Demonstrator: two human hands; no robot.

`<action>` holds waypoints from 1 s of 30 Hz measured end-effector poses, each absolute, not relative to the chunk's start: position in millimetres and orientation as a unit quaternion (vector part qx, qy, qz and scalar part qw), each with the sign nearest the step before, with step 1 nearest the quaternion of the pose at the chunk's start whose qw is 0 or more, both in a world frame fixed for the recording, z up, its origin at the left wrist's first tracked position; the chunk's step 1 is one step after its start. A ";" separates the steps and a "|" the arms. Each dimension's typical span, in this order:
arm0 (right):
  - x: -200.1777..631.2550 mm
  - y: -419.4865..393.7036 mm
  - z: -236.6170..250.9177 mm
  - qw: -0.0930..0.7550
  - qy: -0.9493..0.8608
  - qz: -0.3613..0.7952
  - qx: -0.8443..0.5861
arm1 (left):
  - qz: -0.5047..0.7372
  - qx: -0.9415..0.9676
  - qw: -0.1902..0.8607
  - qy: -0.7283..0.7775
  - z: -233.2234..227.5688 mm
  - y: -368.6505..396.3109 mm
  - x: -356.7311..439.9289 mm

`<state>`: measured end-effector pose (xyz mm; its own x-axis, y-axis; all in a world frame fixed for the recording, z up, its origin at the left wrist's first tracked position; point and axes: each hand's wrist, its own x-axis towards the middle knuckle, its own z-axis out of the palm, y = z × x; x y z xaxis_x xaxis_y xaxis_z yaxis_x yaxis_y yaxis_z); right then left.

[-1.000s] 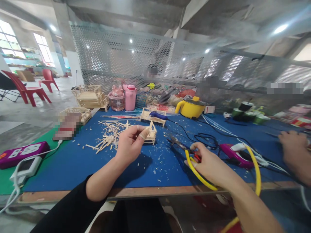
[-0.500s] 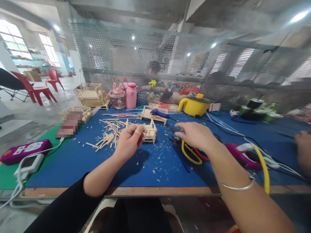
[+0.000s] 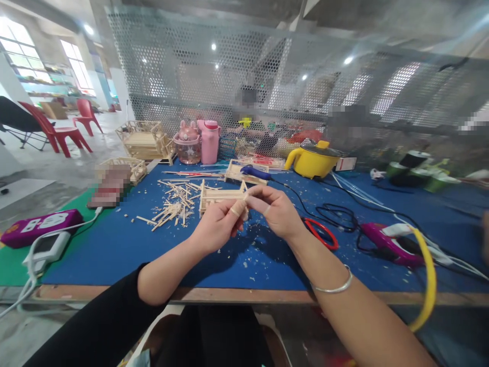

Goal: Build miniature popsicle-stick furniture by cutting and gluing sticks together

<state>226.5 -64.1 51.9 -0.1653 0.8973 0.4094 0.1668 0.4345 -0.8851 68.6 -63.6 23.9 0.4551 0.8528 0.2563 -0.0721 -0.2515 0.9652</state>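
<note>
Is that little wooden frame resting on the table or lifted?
Lifted: both hands, left hand and right hand, hold the wooden frame above the blue table.

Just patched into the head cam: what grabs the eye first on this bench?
Both hands meet at centre: the left hand and right hand hold a small stick frame above the blue mat. Left of it lies a heap of loose sticks. Behind stand a yellow pot and pink bottle; a purple glue gun lies at right.
</note>
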 end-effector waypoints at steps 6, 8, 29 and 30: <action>244.5 -59.7 43.1 0.470 -0.710 0.174 -0.494 | 0.577 0.606 0.442 0.324 38.8 -51.6 57.4; 247.9 -58.2 37.0 0.418 -0.735 0.097 -0.525 | 0.591 0.623 0.384 0.338 55.7 -34.6 52.5; 225.9 -56.8 10.8 0.294 -0.696 -0.113 -0.645 | 0.192 0.919 0.173 0.297 57.8 3.3 60.3; 225.2 -56.9 11.0 0.291 -0.693 -0.114 -0.650 | 0.188 0.920 0.171 0.297 57.9 2.7 61.8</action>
